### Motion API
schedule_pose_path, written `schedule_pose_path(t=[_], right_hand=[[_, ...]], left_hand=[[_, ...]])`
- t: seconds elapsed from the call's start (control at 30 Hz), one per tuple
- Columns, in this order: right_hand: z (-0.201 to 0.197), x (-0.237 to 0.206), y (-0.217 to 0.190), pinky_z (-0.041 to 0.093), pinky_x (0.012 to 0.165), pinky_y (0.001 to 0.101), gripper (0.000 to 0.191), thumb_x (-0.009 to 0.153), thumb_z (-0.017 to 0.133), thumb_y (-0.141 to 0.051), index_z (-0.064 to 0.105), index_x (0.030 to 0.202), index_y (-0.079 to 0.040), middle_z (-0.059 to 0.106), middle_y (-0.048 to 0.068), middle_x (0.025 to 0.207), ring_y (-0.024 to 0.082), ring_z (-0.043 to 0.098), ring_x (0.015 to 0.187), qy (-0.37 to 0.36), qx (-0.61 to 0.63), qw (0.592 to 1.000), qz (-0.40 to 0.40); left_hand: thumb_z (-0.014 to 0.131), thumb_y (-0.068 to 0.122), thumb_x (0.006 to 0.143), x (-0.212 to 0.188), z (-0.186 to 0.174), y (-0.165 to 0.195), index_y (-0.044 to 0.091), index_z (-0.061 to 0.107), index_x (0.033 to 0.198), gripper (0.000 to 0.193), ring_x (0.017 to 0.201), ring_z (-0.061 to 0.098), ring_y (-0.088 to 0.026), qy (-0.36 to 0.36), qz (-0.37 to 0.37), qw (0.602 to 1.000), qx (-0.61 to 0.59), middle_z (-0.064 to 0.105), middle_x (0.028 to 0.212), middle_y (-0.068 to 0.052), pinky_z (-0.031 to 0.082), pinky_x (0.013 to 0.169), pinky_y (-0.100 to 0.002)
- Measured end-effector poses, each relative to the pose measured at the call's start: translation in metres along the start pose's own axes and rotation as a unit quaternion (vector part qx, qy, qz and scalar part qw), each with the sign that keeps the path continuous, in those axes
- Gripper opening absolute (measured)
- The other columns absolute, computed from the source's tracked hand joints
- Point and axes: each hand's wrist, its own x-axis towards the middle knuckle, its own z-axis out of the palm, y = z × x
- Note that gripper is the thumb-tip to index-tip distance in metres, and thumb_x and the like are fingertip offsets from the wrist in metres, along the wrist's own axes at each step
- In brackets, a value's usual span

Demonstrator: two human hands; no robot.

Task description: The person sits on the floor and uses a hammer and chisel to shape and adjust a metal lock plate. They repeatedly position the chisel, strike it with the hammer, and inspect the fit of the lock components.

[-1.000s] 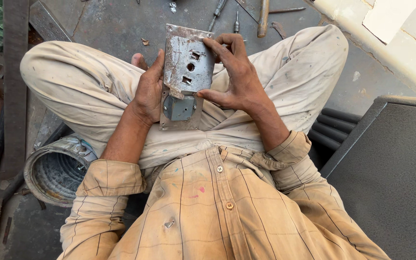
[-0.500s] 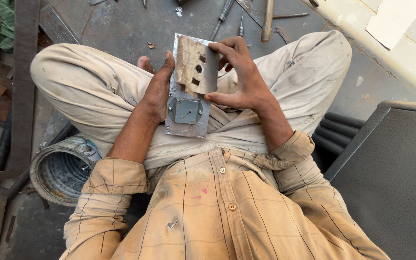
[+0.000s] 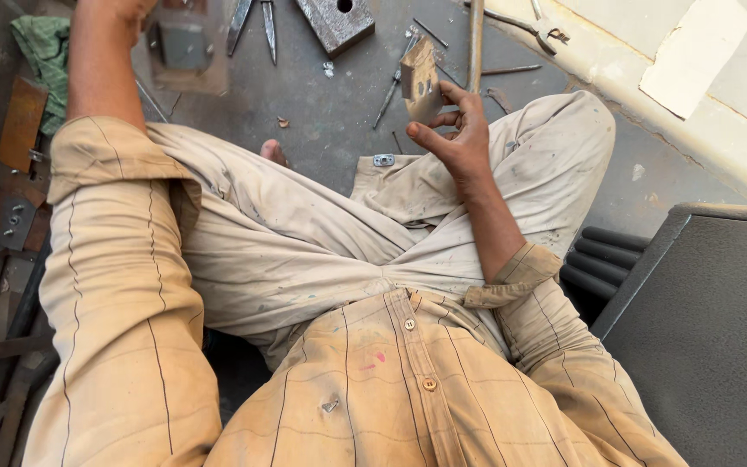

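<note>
Head view shows the right hand (image 3: pixel 456 138) pinching a small stiff plate (image 3: pixel 421 82) by its edge above the lap, left hand (image 3: pixel 118 9) gripping a heavier-looking bracket (image 3: pixel 185 47) near the floor's (image 3: pixel 330 121) top-left corner

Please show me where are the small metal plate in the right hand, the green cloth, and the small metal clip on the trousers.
small metal plate (image 3: pixel 421 79), head view, on its flat face with holes
green cloth (image 3: pixel 45 52), head view, on its folded middle
small metal clip (image 3: pixel 383 160), head view, on its centre
</note>
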Motion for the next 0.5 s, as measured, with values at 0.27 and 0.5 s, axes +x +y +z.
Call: schedule_pose_path(t=[0.27,0.5], right_hand=[[0.041,0.014,-0.009,0.056,0.084,0.0348,0.097,0.067,0.094,-0.051,0.053,0.136,0.003,0.046,0.012,0.121,0.021,0.06,0.097,0.047,-0.288,0.956,-0.004],[0.107,0.084,0.007,0.054,0.089,0.0397,0.097,0.065,0.092,-0.055,0.048,0.129,0.003,0.043,0.014,0.12,0.028,0.054,0.111,0.044,-0.385,0.921,-0.034]], left_hand=[[0.086,0.035,0.07,0.03,0.02,-0.03,-0.002,0.07,0.116,0.061,0.109,0.062,-0.045,0.039,-0.006,0.964,0.265,0.064,0.122,-0.03,0.051,0.086,-0.055],[0.083,0.019,0.087,0.021,0.073,0.028,0.004,0.069,0.12,0.039,0.106,0.067,-0.044,0.067,0.189,0.968,0.15,0.069,0.116,-0.026,0.053,0.09,-0.05]])
